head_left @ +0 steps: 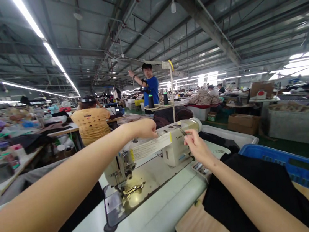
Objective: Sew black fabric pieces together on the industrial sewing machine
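Observation:
A white industrial sewing machine stands on a pale green table, its lit needle area at the left end. My left hand reaches across above the machine's arm, its fingers curled closed. Whatever it may hold is hidden behind the fingers. By the right end of the machine, my right hand pinches a small, thin metal tool; its exact kind is too small to make out. Two dark thread cones sit on the stand behind the machine.
Black cloth lies under my right forearm, beside a blue plastic basket. A white bin stands behind it. A co-worker in a blue shirt stands beyond the machine with one arm raised; another in yellow sits facing away.

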A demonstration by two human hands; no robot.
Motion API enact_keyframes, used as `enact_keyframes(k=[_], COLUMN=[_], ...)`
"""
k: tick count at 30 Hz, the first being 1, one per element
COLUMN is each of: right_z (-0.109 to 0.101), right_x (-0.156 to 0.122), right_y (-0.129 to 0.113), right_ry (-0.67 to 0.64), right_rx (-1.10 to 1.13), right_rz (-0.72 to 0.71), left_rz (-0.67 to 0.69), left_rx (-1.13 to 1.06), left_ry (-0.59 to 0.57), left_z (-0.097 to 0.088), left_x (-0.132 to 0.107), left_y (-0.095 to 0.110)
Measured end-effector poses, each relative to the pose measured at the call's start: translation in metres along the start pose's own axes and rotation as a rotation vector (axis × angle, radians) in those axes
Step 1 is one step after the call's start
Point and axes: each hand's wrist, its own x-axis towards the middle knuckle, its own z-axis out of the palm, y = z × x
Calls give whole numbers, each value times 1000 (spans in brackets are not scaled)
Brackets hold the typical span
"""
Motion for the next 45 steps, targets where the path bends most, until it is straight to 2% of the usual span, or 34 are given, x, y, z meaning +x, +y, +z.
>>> enact_keyframes(k=[4, 8, 14, 16, 19, 21, 24, 27, 29, 32, 35, 38, 41, 45], right_z=[0, 12, 27, 27, 25, 24, 23, 25, 28, 34, 40, 42, 46, 60], right_x=[2, 10, 25, 21, 1, -20, -52, -73, -79, -82, -94, -114, -131, -142], right_y=[-14, -24, -24, -22, -11, 4, 34, 57, 61, 45, 5, -40, -68, -75], right_ry=[-36, -81, -95, -90, -113, -186, -343, -434, -452, -439, -438, -475, -546, -578], right_rx=[-272, -475, -626, -636, -627, -613, -591, -556, -508, -395, -213, 141, 357, 419], right_rz=[-181, -287, -352, -351, -330, -305, -240, -157, -127, -119, -133, -201, -206, -34], left_rz=[45, 52, 95, 110, 124, 131, 91, -22, -125, -242, -310, -364, -374, -428], left_rx=[38, 34, -11, -34, -96, -249, -636, -941, -1053, -1122, -1163, -1279, -1548, -2002], left_ry=[38, 86, 169, 210, 282, 341, 389, 402, 426, 480, 525, 507, 390, 168], left_z=[23, 29, 30, 33, 44, 58, 88, 120, 138, 155, 163, 169, 176, 188], left_x=[-25, -32, -30, -35, -50, -65, -90, -115, -130, -148, -162, -175, -187, -198], left_y=[12, 13, 16, 19, 26, 35, 53, 73, 84, 95, 97, 97, 99, 108])
